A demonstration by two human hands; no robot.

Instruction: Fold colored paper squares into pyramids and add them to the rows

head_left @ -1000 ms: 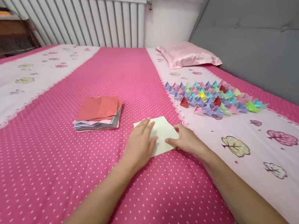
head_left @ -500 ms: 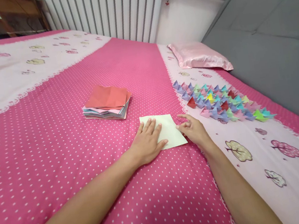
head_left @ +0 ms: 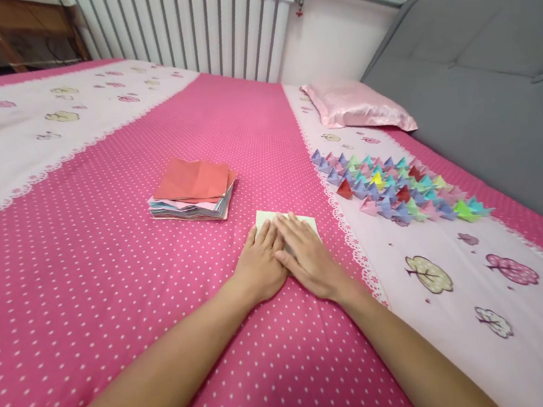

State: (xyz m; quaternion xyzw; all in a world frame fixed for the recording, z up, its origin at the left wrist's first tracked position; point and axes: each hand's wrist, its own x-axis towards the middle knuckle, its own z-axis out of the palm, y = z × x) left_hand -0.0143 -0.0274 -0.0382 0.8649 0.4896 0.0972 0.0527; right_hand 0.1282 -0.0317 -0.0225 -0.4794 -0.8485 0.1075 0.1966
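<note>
A pale yellow sheet of paper (head_left: pixel 304 220) lies on the pink dotted bedspread (head_left: pixel 108 267), mostly hidden under my hands. My left hand (head_left: pixel 259 266) rests flat on its left part, fingers together. My right hand (head_left: pixel 310 260) lies flat beside it, pressing the right part of the sheet; the two hands touch side by side. A stack of coloured square papers (head_left: pixel 192 191), red on top, sits just beyond and left of my hands. Rows of small folded paper shapes (head_left: pixel 395 186) in several colours lie to the right.
A pink satin pillow (head_left: pixel 356 107) lies at the back right against a grey padded headboard (head_left: pixel 486 79). A white radiator (head_left: pixel 185 23) runs along the far wall. The bedspread has white side panels (head_left: pixel 465 284) with tree prints.
My right hand has moved left from the sheet's right corner onto the paper, flat beside my left hand. The visible paper looks narrower now.
</note>
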